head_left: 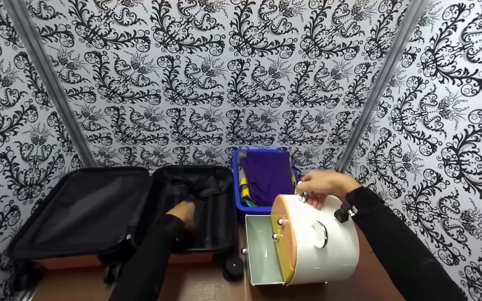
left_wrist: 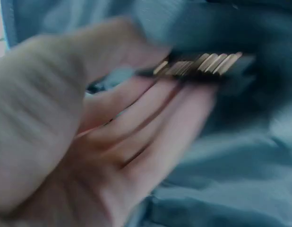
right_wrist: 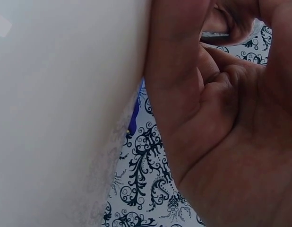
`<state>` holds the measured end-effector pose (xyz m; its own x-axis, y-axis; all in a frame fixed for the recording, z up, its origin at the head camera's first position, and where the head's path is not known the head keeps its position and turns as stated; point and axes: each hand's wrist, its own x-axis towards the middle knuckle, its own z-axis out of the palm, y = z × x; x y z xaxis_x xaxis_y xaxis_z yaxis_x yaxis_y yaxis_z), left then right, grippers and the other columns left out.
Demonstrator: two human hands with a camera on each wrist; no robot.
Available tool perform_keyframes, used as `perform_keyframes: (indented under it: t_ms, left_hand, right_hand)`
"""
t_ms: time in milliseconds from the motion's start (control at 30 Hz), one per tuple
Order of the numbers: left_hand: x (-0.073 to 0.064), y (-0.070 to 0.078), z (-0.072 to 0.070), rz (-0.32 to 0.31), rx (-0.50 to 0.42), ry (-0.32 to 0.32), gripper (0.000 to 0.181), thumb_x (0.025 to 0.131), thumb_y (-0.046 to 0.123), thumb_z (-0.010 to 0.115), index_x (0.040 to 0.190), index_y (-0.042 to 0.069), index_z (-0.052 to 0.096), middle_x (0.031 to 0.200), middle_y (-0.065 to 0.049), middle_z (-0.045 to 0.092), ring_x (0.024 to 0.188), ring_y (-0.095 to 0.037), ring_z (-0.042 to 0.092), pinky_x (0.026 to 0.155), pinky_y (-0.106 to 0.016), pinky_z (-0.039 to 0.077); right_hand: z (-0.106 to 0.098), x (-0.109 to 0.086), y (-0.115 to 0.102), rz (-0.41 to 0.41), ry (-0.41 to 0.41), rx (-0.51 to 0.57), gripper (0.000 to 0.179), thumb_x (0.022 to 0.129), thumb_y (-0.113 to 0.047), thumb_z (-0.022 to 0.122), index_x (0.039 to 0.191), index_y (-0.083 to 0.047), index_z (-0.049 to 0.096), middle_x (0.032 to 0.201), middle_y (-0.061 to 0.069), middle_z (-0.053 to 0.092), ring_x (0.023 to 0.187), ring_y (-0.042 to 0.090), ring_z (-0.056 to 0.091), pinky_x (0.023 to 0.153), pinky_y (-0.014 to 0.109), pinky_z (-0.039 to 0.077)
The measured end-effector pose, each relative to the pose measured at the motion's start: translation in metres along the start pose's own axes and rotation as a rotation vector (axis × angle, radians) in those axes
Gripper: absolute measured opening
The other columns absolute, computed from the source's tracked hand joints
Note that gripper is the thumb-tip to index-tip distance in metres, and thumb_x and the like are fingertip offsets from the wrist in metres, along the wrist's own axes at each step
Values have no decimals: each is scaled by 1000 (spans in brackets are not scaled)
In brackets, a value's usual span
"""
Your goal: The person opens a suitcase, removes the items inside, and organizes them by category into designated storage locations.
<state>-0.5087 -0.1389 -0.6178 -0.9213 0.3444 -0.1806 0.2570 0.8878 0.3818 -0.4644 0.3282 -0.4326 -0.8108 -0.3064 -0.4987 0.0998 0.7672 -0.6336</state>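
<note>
Over the right half of the open black suitcase point(head_left: 224, 225), my left hand point(head_left: 185, 212) reaches down into the lining. Between thumb and fingers it pinches a small dark object point(left_wrist: 198, 66) with a row of gold-coloured ridges; blur hides its exact kind. My right hand point(head_left: 322, 186) grips the top handle point(head_left: 301, 195) of a rounded white storage box point(head_left: 337, 246) with an orange and yellow front. Its lower drawer point(head_left: 262, 246) is pulled out toward the suitcase. In the right wrist view, the right palm point(right_wrist: 231, 142) is close beside the white wall of the box.
Behind the storage box stands a blue basket point(head_left: 237, 184) holding a folded purple cloth point(head_left: 268, 177) and some yellow items. The suitcase's other half point(head_left: 86, 209) lies open on the left. Patterned walls point(head_left: 207, 83) enclose the brown table point(head_left: 203, 286).
</note>
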Motion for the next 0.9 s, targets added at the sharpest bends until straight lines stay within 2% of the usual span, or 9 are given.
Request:
perform_keyframes:
  t_ms: [67,100,233,300,400,533,700,767,900]
  left_hand:
    - [4,14,-1,88,-26,139,12,82,11,83,87,4,76,98,-20,79,87,-34,76,76,-50,61]
    - [-8,39,-15,87,-47,200,12,79,8,83,85,4,74,95,-22,79,85,-37,76,76,-54,61]
    - [-10,89,-28,190,-163,471,16,79,12,84,85,8,70,89,-15,76,82,-35,73,76,-55,61]
    - [-18,116,-34,221,-254,550,17,81,11,84,93,6,74,92,-14,77,84,-33,73,79,-53,62]
    - [-28,149,-33,263,-358,562,20,85,12,83,103,5,78,92,-8,78,82,-23,70,78,-44,62]
    - [-39,179,-18,337,-379,507,21,87,9,80,108,7,79,93,-5,79,82,-17,70,76,-35,61]
    - [-44,201,16,393,-313,431,21,84,6,83,105,6,80,93,-7,80,82,-18,72,74,-32,60]
    - [-47,208,29,396,-285,396,17,84,7,83,101,7,81,90,-5,80,78,-15,69,70,-29,57]
    - [-53,219,53,399,-219,392,7,83,7,84,89,10,80,81,0,76,72,-11,65,62,-25,49]
  right_hand:
    - [0,0,1,-3,-9,-2,31,104,-34,68,109,-4,74,80,4,72,60,12,65,58,28,60]
    - [0,0,1,-3,-11,-3,30,104,-33,68,109,-4,74,79,4,72,59,12,65,58,27,60]
    - [-1,-1,1,4,-5,3,30,104,-33,68,109,-4,74,78,4,72,59,12,65,57,27,60]
    - [-1,-1,0,3,0,-1,31,104,-34,69,110,-4,74,79,4,72,59,12,65,58,27,60]
    - [1,-1,0,5,-3,-1,32,104,-35,70,111,-4,74,80,5,73,60,12,66,58,27,61]
    - [2,-2,-1,8,-10,-1,34,104,-37,70,113,-3,73,83,6,74,62,13,67,60,28,61]
    - [3,-1,-2,7,-1,6,35,104,-37,70,114,-3,72,84,6,74,63,14,67,60,28,61]
    - [2,-1,-2,12,5,8,35,104,-37,71,114,-3,72,84,7,74,63,14,67,60,28,61]
    - [0,-1,-2,20,6,15,34,103,-37,72,115,-5,72,85,7,74,63,14,67,60,29,62]
